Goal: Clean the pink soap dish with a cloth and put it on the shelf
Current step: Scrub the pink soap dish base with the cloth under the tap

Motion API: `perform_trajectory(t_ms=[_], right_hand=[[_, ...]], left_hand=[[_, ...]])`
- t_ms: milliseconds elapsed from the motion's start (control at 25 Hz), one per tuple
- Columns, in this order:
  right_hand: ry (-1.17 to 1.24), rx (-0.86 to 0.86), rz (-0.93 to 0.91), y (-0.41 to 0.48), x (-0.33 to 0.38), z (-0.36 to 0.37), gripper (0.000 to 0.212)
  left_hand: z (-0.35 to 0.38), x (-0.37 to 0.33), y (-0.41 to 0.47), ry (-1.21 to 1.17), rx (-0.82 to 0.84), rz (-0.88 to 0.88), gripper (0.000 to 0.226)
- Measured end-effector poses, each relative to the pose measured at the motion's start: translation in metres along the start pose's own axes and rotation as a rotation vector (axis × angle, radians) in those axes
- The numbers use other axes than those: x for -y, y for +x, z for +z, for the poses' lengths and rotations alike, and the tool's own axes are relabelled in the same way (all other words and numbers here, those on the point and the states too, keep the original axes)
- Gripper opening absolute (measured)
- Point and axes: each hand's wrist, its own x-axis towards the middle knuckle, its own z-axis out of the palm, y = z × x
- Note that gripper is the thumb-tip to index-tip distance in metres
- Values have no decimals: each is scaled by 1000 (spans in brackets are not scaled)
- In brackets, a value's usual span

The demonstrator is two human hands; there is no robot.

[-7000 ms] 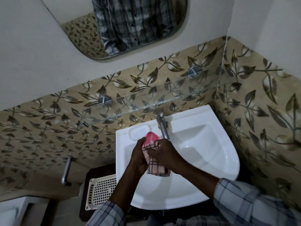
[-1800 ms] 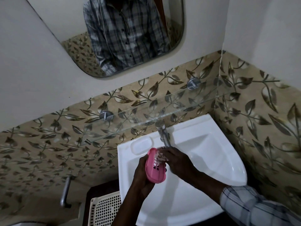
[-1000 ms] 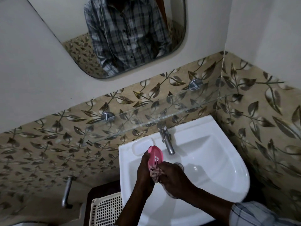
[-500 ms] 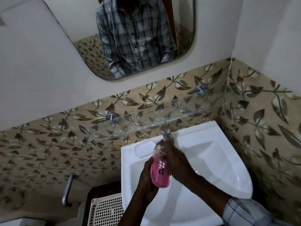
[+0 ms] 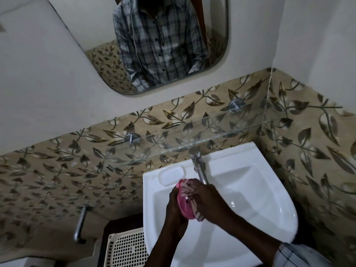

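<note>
Over the white sink (image 5: pixel 269 191), my left hand (image 5: pixel 174 207) grips the pink soap dish (image 5: pixel 184 204) from its left side, holding it on edge. My right hand (image 5: pixel 207 198) presses a pale checked cloth (image 5: pixel 187 187) against the dish's open face; a cloth end hangs below the dish. A clear glass shelf (image 5: pixel 192 135) runs along the leaf-patterned tiles above the sink, held by two round metal mounts, with nothing on it.
A chrome tap (image 5: pixel 198 166) stands just behind my hands. A moulded soap recess (image 5: pixel 170 175) lies left of it. A white perforated basket (image 5: pixel 127 249) sits low left of the sink, beside a metal handle (image 5: pixel 81 222). A mirror (image 5: pixel 159 41) hangs above.
The dish has tilted and my right hand has slid the cloth along it, from its top end to across its face. Both hands stay over the sink.
</note>
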Motion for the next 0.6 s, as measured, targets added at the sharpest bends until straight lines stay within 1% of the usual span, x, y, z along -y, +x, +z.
perform_trajectory(t_ms=[40, 80, 120, 160, 200, 240, 320, 360, 440, 520, 560, 600], right_hand=[[-18, 26, -146, -13, 3, 10, 36], [-139, 41, -325, -27, 6, 19, 46], [-307, 19, -479, -40, 1, 24, 57], [-438, -51, -605, -44, -14, 27, 66], [-491, -109, -649, -43, -31, 23, 69], [-414, -143, -568, -42, -38, 16, 65], [-148, -225, -279, -31, -29, -3, 48], [-29, -207, -168, -22, -27, -3, 44], [49, -171, -100, -17, -14, 5, 48], [104, -109, -114, -25, -13, 16, 49], [166, -65, -69, -31, -12, 17, 46], [265, -48, 18, -35, -14, 17, 45]], left_hand=[[1, -3, 1, -23, -33, -22, 38], [1, -7, 2, -56, -43, -61, 39], [0, -13, 1, -79, -26, -112, 46], [-3, -19, 1, -88, 0, -154, 53], [-6, -24, 1, -105, 20, -158, 55], [-9, -27, 1, -134, 31, -122, 52], [-12, -26, 0, -150, 67, -38, 42], [-11, -25, -1, -120, 79, -14, 41], [-11, -19, -2, -53, 74, 26, 44], [-13, -19, -3, -38, 69, 32, 52], [-17, -20, -3, -57, 75, 36, 56], [-23, -21, -3, -85, 78, 51, 58]])
